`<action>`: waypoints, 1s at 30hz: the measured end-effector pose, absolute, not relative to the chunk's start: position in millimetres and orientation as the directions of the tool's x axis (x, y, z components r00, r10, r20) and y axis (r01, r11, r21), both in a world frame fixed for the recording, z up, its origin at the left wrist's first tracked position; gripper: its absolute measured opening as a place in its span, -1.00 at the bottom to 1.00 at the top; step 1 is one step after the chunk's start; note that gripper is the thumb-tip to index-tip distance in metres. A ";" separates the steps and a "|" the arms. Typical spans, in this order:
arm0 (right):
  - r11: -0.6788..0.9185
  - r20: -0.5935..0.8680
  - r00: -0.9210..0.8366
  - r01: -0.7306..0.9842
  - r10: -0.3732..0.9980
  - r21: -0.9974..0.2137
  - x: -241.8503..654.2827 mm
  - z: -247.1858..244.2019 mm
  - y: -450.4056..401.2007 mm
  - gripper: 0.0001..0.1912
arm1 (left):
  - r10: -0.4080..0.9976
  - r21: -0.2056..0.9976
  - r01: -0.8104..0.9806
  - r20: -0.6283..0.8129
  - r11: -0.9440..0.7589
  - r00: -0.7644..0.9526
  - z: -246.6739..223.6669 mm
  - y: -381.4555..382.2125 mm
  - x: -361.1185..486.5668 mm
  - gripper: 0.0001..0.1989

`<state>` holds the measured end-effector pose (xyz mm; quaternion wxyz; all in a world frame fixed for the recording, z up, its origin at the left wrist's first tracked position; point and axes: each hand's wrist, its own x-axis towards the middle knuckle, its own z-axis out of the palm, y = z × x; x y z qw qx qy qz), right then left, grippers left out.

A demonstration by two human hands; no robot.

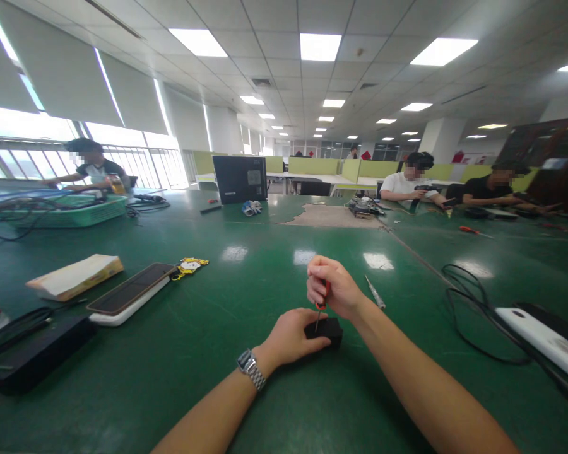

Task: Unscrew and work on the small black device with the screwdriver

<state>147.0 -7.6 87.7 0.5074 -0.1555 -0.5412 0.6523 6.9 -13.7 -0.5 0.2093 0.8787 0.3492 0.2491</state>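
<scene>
On the green tabletop sits a small black box [332, 331], its kind not clear to me. My left hand [293, 337] grips it from the left, with the thumb along its near side and the fingers on the far side. Above it, my right hand [334, 284] is closed around the handle of a screwdriver [320, 305] with orange-red and black parts. The shaft points down, almost upright, and its tip meets the top of the box. Whether a screw is under the tip is too small to tell. A thin pen-like tool [375, 292] lies right of my right hand.
To the left lie a phone [132, 289] on a white slab, a paper packet [78, 276] and a long black case [42, 350]. Right are black cables [464, 315] and a white power strip [544, 340]. A green basket [80, 214] and several people are farther off.
</scene>
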 end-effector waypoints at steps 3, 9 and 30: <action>0.089 0.317 -0.411 -0.487 0.854 -0.869 144.7 88.7 -7.3 -0.88 | 0.705 0.545 0.490 0.303 -0.680 0.642 1.0 -14.2 7.2 -0.60; 0.204 0.363 -0.301 -0.450 0.882 -0.869 139.4 87.3 -11.3 -0.82 | 0.702 0.543 0.492 0.292 -0.681 0.649 3.1 -14.8 6.1 -0.60; 0.220 0.310 -0.122 -0.473 0.943 -0.853 149.9 99.1 -8.1 -0.85 | 0.673 0.528 0.464 0.321 -0.711 0.667 7.5 -17.0 4.7 -0.58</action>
